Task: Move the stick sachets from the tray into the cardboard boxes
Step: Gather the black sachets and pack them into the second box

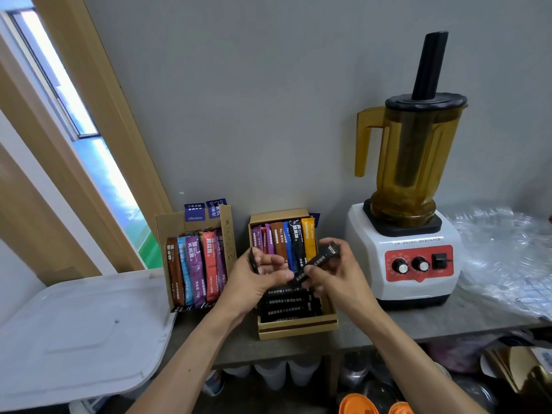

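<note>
Head view: right grip (337,276) pinches black sachet (324,256) (left grip (257,282) holds dark sachet (254,259)).

From my screen the cardboard boxes (298,329) read as matt, uncoated tan card, while the stick sachets (194,264) standing in them are smooth printed film with a slight sheen. The black stick sachet (321,262) is too blurred for me to judge. The blender jar (418,150) is amber see-through plastic with a matt black tamper (428,64), its base (370,264) glossy white plastic. The counter (388,327) looks flat, matt grey, and the sheeting (501,249) on it is clear, crinkled plastic, shiny all over.
</note>
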A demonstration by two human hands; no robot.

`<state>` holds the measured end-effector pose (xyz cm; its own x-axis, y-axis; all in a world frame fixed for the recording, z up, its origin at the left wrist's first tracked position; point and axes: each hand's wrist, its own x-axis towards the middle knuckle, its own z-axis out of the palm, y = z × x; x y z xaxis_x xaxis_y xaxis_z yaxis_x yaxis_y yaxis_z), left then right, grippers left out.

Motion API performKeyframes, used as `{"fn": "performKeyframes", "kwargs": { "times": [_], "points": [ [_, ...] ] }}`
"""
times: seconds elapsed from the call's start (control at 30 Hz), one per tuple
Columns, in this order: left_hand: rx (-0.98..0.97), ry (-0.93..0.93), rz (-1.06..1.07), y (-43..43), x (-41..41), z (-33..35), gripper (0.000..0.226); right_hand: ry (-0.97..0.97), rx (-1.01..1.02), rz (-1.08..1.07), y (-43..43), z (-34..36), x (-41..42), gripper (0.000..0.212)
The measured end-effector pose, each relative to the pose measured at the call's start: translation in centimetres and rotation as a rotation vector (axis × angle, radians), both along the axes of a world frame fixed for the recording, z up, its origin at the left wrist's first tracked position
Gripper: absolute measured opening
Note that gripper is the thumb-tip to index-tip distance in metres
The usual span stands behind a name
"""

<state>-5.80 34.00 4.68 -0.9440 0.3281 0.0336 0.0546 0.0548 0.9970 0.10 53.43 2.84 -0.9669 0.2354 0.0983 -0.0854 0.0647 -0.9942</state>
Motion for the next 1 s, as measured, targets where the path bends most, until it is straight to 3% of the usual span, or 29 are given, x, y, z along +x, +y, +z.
{"fn": "performKeyframes", "kwargs": {
  "times": [0.07,0.2,0.3,0.47,0.6,0.77,1.0],
  "points": [
    [-0.1,-0.021,-0.065,-0.2,0.0,-0.4,0.044,-0.001,-0.114,0.034,-0.1,0.1,0.2,0.04],
    [-0.108,-0.057,-0.023,-0.2,-0.2,-0.9,0.039,-0.019,-0.075,0.005,0.0,-0.5,-0.1,0.014],
    [-0.075,-0.065,0.077,-0.4,-0.8,-1.4,0.026,-0.041,-0.042,-0.018,0.7,-0.9,-0.2,0.008],
    [0.289,-0.175,0.203,0.5,-0.5,-0.5,0.037,-0.08,0.36,0.07,0.7,-2.0,0.0,0.015],
    [0.392,-0.228,0.197,1.1,0.0,-0.1,0.043,-0.115,0.664,0.056,-0.4,-2.7,0.2,0.019],
    [0.43,-0.226,0.149,1.3,0.3,-0.4,0.047,-0.015,0.448,0.076,-1.1,-1.7,0.2,0.01],
    [0.464,-0.212,0.099,1.3,0.4,0.1,0.049,-0.025,0.299,0.237,-1.3,-1.2,0.4,0.019]
  ]
}}
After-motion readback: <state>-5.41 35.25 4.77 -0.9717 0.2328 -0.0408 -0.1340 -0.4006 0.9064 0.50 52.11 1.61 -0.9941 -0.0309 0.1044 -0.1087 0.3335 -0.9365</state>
